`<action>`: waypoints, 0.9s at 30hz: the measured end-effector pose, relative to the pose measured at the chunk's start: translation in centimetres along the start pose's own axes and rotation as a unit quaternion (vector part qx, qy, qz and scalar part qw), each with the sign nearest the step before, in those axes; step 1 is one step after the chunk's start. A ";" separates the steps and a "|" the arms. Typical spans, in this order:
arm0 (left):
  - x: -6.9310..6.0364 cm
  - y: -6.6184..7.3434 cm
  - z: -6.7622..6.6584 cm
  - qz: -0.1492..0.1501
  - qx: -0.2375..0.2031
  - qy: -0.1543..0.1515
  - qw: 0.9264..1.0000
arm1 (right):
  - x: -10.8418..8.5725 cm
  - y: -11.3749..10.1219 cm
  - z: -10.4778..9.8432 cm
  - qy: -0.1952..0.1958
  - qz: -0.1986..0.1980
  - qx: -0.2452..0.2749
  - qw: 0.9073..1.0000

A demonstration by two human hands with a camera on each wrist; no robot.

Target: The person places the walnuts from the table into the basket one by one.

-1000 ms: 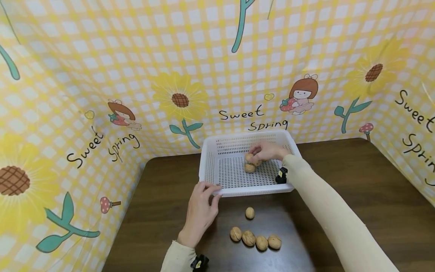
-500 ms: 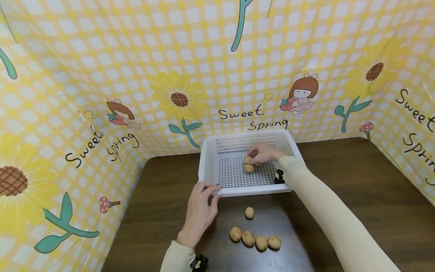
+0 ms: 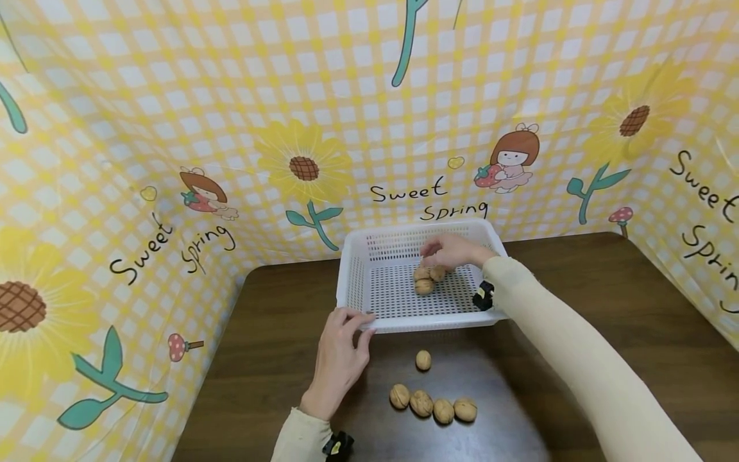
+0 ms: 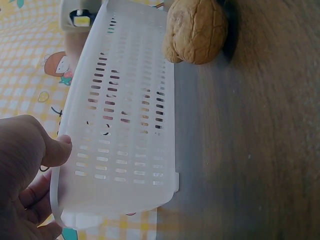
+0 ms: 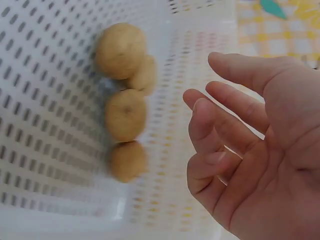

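Observation:
A white perforated plastic basket (image 3: 427,323) stands on the table, with several walnuts (image 3: 424,287) bunched inside it. My left hand (image 3: 340,356) pinches the basket's near-left rim; in the left wrist view the thumb (image 4: 59,151) presses the outside while other fingers lie behind the rim. Over the walnuts hovers my right hand (image 3: 450,250), fingers loosely bent and holding nothing. The right wrist view has that hand (image 5: 260,135) apart from the grouped walnuts (image 5: 125,115). In front of the basket, one walnut (image 3: 423,360) lies alone.
Several more walnuts (image 3: 421,403) form a row on the dark wooden table (image 3: 277,321), nearer to me than the single one. A yellow checked cloth (image 3: 369,115) with printed flowers rises behind and at both sides of the table.
My right hand has let go of a walnut in the basket and lifted slightly up and away. The left hand stays on the rim.

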State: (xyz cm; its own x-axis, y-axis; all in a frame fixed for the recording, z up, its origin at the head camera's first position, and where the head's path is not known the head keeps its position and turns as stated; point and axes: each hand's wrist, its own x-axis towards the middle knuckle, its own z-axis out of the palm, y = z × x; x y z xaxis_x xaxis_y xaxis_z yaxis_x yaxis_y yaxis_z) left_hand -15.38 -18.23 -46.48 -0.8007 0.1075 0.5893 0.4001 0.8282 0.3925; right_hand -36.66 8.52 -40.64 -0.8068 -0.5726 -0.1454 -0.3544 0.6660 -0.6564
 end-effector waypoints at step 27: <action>0.1 -0.2 0.2 -0.005 0.002 -0.004 1.000 | -18.1 -0.6 10.1 0.032 -0.232 0.123 0.964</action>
State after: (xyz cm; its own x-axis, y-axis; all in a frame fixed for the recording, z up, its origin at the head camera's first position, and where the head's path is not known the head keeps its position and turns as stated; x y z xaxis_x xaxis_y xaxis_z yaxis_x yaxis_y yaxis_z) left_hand -15.60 -18.22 -46.67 -0.8086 0.1029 0.5793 0.3895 0.8315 0.3960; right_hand -17.10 13.63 -45.14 -0.6185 -0.7459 0.2473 -0.5676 0.2065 -0.7970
